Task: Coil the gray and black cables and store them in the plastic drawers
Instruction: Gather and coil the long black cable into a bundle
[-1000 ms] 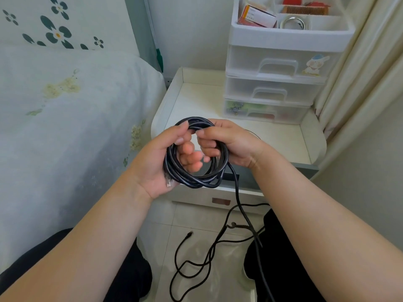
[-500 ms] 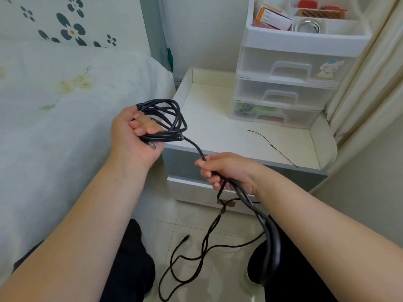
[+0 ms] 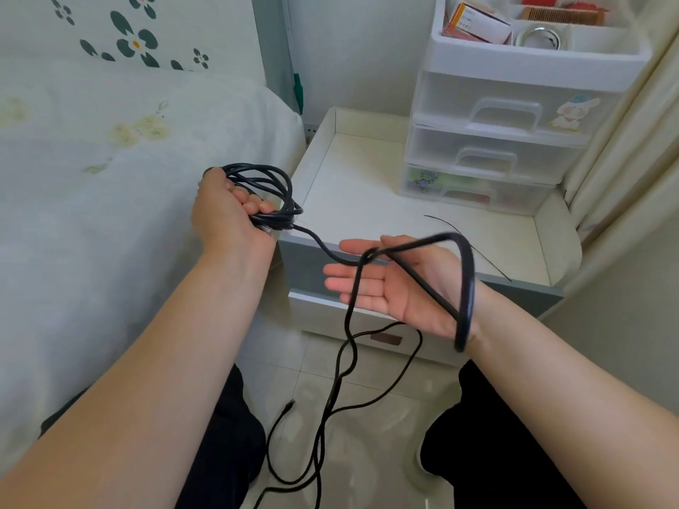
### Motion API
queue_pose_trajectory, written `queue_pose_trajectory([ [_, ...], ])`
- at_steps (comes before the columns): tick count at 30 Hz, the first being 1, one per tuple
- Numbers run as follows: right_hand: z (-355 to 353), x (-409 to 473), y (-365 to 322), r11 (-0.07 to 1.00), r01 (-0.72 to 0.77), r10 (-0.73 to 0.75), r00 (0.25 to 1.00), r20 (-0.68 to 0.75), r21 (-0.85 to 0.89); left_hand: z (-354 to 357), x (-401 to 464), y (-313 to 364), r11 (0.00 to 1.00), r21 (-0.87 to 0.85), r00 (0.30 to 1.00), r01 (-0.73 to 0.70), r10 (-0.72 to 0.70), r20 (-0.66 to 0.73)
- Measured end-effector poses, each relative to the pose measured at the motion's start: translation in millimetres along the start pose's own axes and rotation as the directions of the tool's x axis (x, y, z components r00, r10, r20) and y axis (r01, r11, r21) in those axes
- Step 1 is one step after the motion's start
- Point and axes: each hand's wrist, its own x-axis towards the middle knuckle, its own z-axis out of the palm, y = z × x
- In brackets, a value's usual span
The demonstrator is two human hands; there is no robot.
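Black cable (image 3: 415, 277) loops over the flat, open right hand (image 3: 389, 284), the left hand (image 3: 227, 211) grips its coil, and loose cord tangles on the floor (image 3: 371, 431) below the plastic drawers (image 3: 496, 141)

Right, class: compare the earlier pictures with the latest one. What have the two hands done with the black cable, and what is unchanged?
The left hand carried the coiled black cable leftward, still gripping it. The right hand let go of the coil, moved down and right, and now lies open, palm up, with a loose loop draped over it. The white plastic drawers stay closed.
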Motion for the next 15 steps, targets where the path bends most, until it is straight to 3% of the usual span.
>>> queue_pose_trajectory([
  [4, -2.2, -2.6, 3.0, 0.972, 0.139, -0.125, 0.989, 0.08, -0.191, 6.1, -0.4, -6.2, 0.98, 0.138, 0.988, -0.144, 0.151, -0.041],
  [8, 3.8, 2.8, 10.6, 0.856, 0.23, -0.3, 0.95, -0.083, -0.463, 11.4, -5.9, -24.2, 0.891, 0.362, 0.96, -0.273, 0.279, 0.036],
  [12, 14.1, 3.5, 14.0, 0.633, 0.254, -0.49, 0.863, -0.124, -0.731, 13.3, -12.8, -39.7, 0.796, 0.508, 0.944, -0.329, 0.289, 0.158],
  [15, 19.3, 1.5, 11.6, 0.57, 0.263, -0.53, 0.841, -0.104, -0.778, 12.5, -15.3, -45.5, 0.759, 0.566, 0.946, -0.321, 0.233, 0.225],
])
